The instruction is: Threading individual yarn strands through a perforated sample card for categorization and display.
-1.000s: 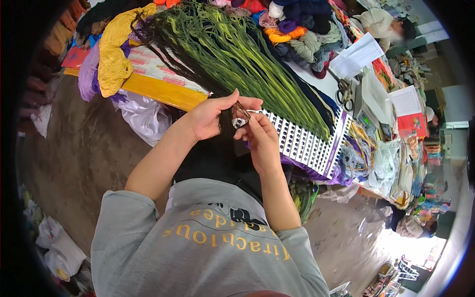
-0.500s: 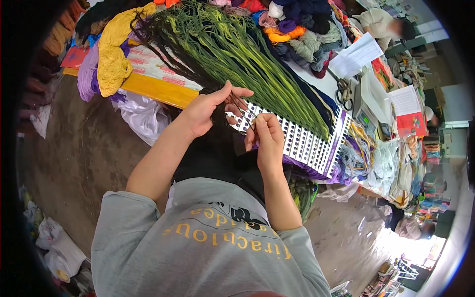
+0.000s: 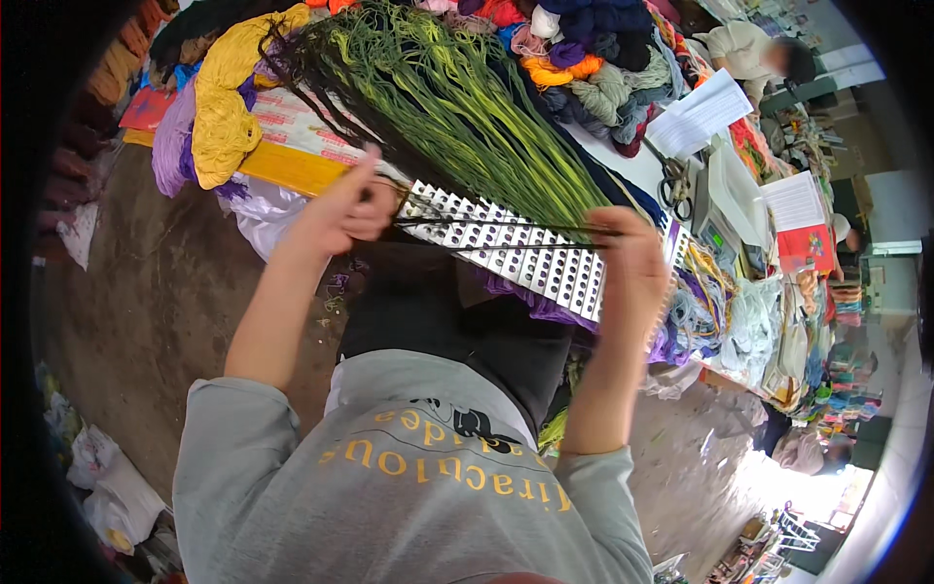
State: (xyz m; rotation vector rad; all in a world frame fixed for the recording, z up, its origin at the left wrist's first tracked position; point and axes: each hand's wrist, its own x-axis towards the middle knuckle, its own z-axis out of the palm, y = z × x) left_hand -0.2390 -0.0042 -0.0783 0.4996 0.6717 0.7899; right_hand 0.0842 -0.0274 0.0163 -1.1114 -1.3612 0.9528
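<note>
Several strands of black yarn (image 3: 506,226) run taut between my two hands. My left hand (image 3: 355,207) is curled around one end, its thumb pointing up. My right hand (image 3: 630,258), smeared by motion, closes on the other end at the right. Beneath the strands lie white cards with rows of dark holes (image 3: 530,261). Long green and yellow-green yarn (image 3: 477,127) fans across the table from the cards, with loose black yarn (image 3: 326,112) along its left side and dark navy yarn (image 3: 574,146) along its right.
Yellow skeins (image 3: 222,117) and lilac ones (image 3: 173,146) hang over the left table edge. Black-handled scissors (image 3: 675,190), paper sheets (image 3: 699,112) and a scale with a white tray (image 3: 735,185) are at the right. Another person (image 3: 744,49) is at the far right.
My hands have moved apart from close together, the right one rightward and the left one slightly left. The black yarn strands are now stretched between them over the cards.
</note>
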